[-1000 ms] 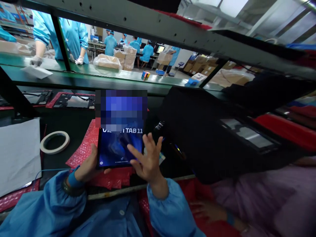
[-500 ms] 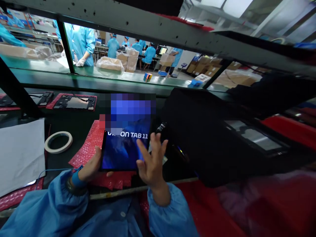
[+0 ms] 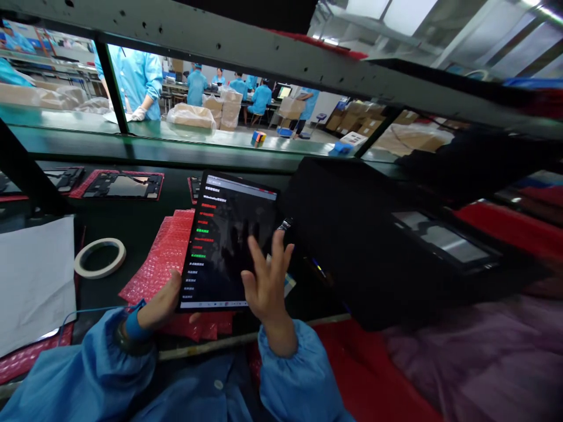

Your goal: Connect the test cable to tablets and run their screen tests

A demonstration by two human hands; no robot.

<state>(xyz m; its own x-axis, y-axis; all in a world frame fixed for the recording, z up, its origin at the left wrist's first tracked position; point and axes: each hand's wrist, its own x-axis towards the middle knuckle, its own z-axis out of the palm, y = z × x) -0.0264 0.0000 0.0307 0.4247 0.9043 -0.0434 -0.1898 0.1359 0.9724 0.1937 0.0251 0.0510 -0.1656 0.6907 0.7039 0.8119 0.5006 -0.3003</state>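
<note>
A black tablet (image 3: 224,246) is tilted up in front of me, its screen showing a dark list with white, red and green lines. My left hand (image 3: 163,300) grips its lower left corner, with the fingers partly hidden behind it. Over the lower right of the screen is my right hand (image 3: 267,281), fingers spread and holding nothing; whether a fingertip touches the glass I cannot tell. Pink bubble wrap (image 3: 160,252) lies beneath and to the left of the tablet.
A tape roll (image 3: 100,258) and white sheets (image 3: 37,281) lie at left. Opened devices (image 3: 123,185) sit behind. Black cloth (image 3: 343,234) covers something at right, near a framed panel (image 3: 444,237). A metal beam (image 3: 246,53) crosses above; people in blue work beyond.
The tablet's screen has changed from a blue picture with large white lettering to a dark list of text. Both hands have stayed in nearly the same position, and the view has shifted slightly.
</note>
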